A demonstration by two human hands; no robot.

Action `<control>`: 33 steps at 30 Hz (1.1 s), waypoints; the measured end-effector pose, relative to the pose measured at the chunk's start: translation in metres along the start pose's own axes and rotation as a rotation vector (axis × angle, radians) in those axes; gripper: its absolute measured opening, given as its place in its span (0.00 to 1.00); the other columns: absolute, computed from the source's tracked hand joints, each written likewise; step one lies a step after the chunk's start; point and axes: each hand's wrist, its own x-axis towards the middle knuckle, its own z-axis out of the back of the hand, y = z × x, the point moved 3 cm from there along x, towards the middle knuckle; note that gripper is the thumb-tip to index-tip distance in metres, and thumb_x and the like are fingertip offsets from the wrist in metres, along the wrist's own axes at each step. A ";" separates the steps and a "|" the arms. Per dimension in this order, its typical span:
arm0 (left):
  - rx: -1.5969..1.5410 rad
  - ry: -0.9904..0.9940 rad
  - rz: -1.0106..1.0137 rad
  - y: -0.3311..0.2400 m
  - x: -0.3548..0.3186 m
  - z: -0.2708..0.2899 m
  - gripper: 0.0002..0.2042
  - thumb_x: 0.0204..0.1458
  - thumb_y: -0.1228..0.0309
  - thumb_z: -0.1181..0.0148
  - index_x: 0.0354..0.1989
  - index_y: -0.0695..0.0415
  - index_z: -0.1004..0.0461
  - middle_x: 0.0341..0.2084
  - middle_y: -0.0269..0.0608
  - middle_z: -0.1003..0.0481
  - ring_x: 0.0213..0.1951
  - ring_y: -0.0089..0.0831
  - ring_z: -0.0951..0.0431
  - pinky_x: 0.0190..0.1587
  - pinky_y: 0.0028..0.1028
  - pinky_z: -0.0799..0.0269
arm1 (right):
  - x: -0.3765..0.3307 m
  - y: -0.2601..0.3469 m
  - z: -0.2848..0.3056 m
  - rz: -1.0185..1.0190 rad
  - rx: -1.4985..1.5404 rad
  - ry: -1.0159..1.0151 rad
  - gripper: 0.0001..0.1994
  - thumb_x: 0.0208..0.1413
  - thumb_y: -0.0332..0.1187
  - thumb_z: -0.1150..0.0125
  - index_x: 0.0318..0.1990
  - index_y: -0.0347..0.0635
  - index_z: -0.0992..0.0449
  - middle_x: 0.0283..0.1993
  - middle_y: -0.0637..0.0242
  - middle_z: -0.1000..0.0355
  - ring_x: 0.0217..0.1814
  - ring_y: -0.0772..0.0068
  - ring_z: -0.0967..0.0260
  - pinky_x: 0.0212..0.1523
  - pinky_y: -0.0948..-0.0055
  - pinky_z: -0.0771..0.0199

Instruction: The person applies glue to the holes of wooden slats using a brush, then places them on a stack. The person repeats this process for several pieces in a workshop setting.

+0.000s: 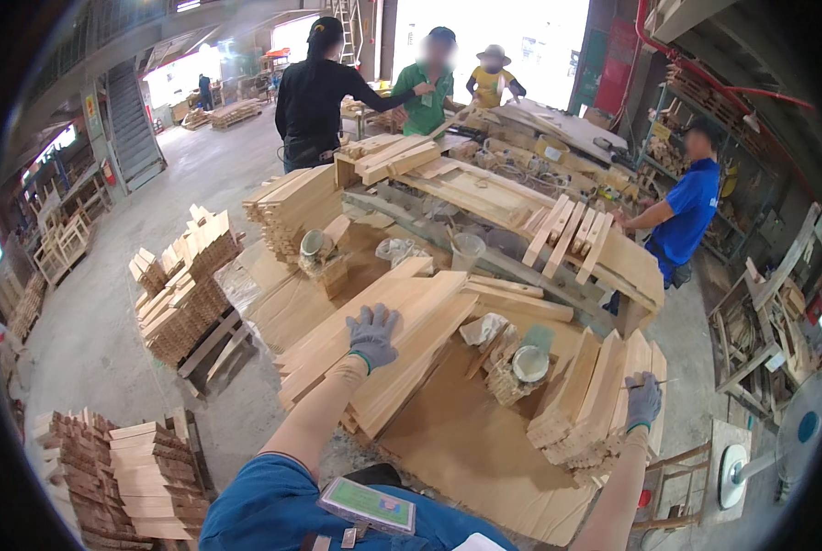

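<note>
My left hand (372, 335), in a grey glove, lies flat with fingers spread on a long stack of pale wooden boards (402, 317) on the workbench. My right hand (643, 400), also gloved, holds a thin pencil-like stick (652, 383) over a pile of short wooden slats (590, 395) at the bench's right end. Between the two piles sits a small round white container (529, 364) on a block of small wood pieces.
More boards and slats (567, 230) cover the far bench. Pallets of stacked wood blocks (186, 285) stand on the floor at left, another stack (145, 473) at lower left. Three people stand at the back, a fourth in blue (682, 216) at right. A fan (801, 432) stands at right.
</note>
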 end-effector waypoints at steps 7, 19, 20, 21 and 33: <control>0.022 0.004 0.007 -0.002 0.000 0.001 0.42 0.31 0.55 0.34 0.61 0.46 0.42 0.59 0.43 0.45 0.60 0.48 0.48 0.52 0.57 0.49 | 0.000 -0.003 -0.003 0.096 -0.020 -0.049 0.23 0.44 0.47 0.36 0.44 0.42 0.29 0.48 0.61 0.30 0.53 0.58 0.36 0.52 0.63 0.39; -0.020 -0.070 0.011 0.002 -0.001 -0.004 0.39 0.32 0.54 0.35 0.59 0.45 0.41 0.58 0.41 0.44 0.60 0.48 0.48 0.52 0.58 0.49 | 0.001 -0.001 -0.007 0.072 -0.021 -0.080 0.23 0.44 0.47 0.36 0.44 0.44 0.29 0.46 0.61 0.28 0.50 0.56 0.34 0.51 0.62 0.37; -0.011 -0.068 0.015 0.005 -0.002 -0.003 0.39 0.32 0.54 0.36 0.59 0.45 0.41 0.58 0.41 0.44 0.60 0.47 0.48 0.52 0.57 0.48 | 0.000 0.003 -0.008 0.043 -0.012 -0.047 0.22 0.45 0.47 0.36 0.44 0.44 0.29 0.46 0.61 0.28 0.49 0.56 0.33 0.50 0.62 0.36; -0.019 -0.046 0.015 0.004 -0.001 -0.003 0.39 0.32 0.54 0.36 0.59 0.46 0.40 0.58 0.41 0.43 0.60 0.46 0.47 0.52 0.56 0.48 | -0.002 0.003 -0.008 0.059 -0.023 -0.057 0.22 0.45 0.47 0.36 0.44 0.44 0.28 0.47 0.61 0.28 0.49 0.55 0.33 0.50 0.62 0.36; -0.034 -0.038 0.011 -0.007 0.004 0.002 0.38 0.32 0.54 0.35 0.58 0.47 0.39 0.57 0.41 0.43 0.59 0.45 0.47 0.51 0.52 0.48 | 0.001 -0.013 -0.001 0.152 0.020 -0.083 0.18 0.49 0.47 0.40 0.44 0.47 0.26 0.45 0.63 0.27 0.46 0.56 0.33 0.48 0.63 0.35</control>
